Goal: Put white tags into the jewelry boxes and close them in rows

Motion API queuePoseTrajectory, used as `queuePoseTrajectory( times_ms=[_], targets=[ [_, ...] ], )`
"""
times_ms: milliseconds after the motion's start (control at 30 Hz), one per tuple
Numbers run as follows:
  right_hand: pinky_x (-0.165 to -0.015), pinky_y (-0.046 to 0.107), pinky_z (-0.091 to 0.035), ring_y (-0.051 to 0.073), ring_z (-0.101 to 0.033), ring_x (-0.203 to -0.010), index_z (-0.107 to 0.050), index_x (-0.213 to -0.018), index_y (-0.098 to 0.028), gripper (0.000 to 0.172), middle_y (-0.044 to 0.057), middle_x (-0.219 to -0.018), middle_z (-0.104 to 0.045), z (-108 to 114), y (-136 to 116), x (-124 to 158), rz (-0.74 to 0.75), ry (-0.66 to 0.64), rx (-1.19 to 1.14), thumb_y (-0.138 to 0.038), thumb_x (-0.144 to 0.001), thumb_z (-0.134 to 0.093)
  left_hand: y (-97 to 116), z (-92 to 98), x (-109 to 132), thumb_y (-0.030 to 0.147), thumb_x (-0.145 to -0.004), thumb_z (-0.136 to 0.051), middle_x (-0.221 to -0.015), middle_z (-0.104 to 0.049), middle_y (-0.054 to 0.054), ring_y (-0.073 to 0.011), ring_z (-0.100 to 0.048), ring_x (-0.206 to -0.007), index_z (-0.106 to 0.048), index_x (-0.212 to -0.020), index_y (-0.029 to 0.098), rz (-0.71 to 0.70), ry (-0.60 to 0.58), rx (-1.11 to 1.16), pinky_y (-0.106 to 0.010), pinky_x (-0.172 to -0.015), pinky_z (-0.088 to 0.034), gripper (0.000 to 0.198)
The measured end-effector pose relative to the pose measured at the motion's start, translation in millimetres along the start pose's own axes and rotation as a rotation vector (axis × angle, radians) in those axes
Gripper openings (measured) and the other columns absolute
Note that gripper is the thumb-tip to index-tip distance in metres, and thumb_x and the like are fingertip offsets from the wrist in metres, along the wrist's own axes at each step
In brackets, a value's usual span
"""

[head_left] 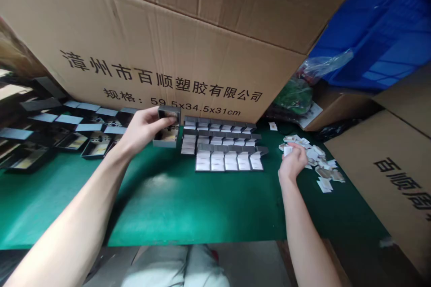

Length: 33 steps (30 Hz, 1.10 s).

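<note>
My left hand [148, 125] grips a small dark grey box [164, 143], held up above the table with my thumb reaching over its inside. Something yellowish and dark shows in the box, too blurred to name. To the right of it stand rows of small dark boxes with white insides [230, 161], their lids raised. My right hand [293, 161] is closed on a small white packet [288, 150], beside a loose pile of white and beige packets [325, 172]. Several open dark boxes [97, 147] with yellowish contents stand left of my left hand.
A large printed cardboard carton [188, 45] walls off the back of the green table [161, 215]. Another carton [387, 152] stands along the right side. Behind the pile are plastic bags [296, 94] and a blue bin [380, 31]. The table's front edge lies just before my legs.
</note>
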State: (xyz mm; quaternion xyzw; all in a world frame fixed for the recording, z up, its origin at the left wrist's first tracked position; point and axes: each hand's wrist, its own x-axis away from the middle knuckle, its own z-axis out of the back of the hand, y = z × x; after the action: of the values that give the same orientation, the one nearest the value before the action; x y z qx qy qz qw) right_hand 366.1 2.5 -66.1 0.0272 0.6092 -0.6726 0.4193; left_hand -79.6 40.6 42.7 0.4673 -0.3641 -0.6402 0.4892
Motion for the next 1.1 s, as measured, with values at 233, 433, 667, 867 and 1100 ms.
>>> queuePoseTrajectory(
  times_ms=[233,433,667,867,1100],
  targets=[
    [-0.058,0.029,-0.042,0.017,-0.053,-0.059,-0.064,-0.071,-0.021,0.029,0.001,-0.063,-0.058,-2,-6,1,-0.072,0.092,0.039,-0.031,-0.084,-0.040,3,-12.0,85,0.026,-0.088,-0.059,-0.098,-0.076,-0.002,-0.0208,-0.068,-0.090,-0.075,-0.099,0.019,-0.029,-0.370,-0.287,-0.027,-0.076,-0.050,0.020],
    [-0.065,0.030,-0.040,0.019,-0.053,-0.062,-0.067,-0.068,-0.021,0.026,0.001,-0.061,-0.060,-8,-21,6,-0.057,0.021,0.099,-0.024,-0.073,-0.041,-19,-68.9,138,0.024,-0.095,-0.051,-0.101,-0.076,-0.006,-0.0212,-0.070,-0.092,-0.070,-0.111,0.019,-0.167,-0.310,-0.335,-0.031,-0.082,-0.055,0.025],
    [-0.070,0.032,-0.041,0.021,-0.055,-0.066,-0.066,-0.066,-0.021,0.026,0.004,-0.066,-0.066,-13,-24,10,-0.044,-0.018,0.101,-0.025,-0.071,-0.041,-8,-133.5,134,0.021,-0.097,-0.052,-0.112,-0.072,-0.010,-0.0271,-0.070,-0.103,-0.064,-0.125,0.018,-0.178,-0.272,-0.485,-0.037,-0.083,-0.056,0.031],
    [-0.067,0.031,-0.040,0.020,-0.054,-0.064,-0.067,-0.067,-0.021,0.027,0.004,-0.065,-0.066,-14,-17,7,-0.066,-0.015,0.074,-0.026,-0.072,-0.040,-1,-132.8,145,0.043,-0.100,-0.055,-0.108,-0.071,-0.007,-0.0190,-0.070,-0.078,-0.060,-0.135,0.017,-0.115,-0.284,-0.426,-0.030,-0.070,-0.055,0.044],
    [-0.068,0.031,-0.041,0.021,-0.057,-0.069,-0.066,-0.066,-0.021,0.026,0.004,-0.070,-0.069,-16,-16,5,-0.080,-0.015,0.052,-0.025,-0.072,-0.041,-8,-119.6,136,0.031,-0.105,-0.046,-0.090,-0.077,-0.006,-0.0174,-0.070,-0.066,-0.062,-0.138,0.017,-0.208,-0.187,-0.579,-0.026,-0.059,-0.045,0.039]
  ],
)
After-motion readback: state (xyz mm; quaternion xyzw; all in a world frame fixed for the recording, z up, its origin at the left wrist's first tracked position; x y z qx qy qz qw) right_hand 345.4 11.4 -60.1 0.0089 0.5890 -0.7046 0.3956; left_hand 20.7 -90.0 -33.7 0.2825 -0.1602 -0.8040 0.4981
